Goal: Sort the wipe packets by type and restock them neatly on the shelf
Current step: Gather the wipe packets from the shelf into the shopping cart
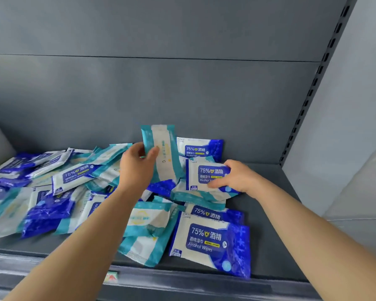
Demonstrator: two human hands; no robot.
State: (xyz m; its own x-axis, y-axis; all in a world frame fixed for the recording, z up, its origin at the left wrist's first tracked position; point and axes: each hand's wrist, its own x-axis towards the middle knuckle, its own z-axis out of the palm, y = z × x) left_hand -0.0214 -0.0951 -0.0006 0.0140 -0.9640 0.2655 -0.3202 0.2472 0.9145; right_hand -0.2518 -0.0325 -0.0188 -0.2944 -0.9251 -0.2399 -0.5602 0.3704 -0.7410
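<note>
Left hand (137, 166): thumb and fingers pinched on a teal packet (163, 153), held upright above the pile, its print too blurred to read. Right hand (237, 177): fingers curled round a blue packet (206, 177) marked "75%" & "Alcohol Wipes", resting on the heap. Mixed packets (59, 192) cover the grey shelf (267, 246), mostly left; same-label blue pack (211, 242) lies near front.

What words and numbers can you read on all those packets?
"75% 酒精", "酒精湿巾", "Alcohol Wipes": front blue packet.
"75% 酒精", "Alcohol W…": blue packet under the right hand, partly covered.
"75% 酒精": rear blue packet and the other blue ones.
Teal packet in the left hand: print too blurred.
</note>
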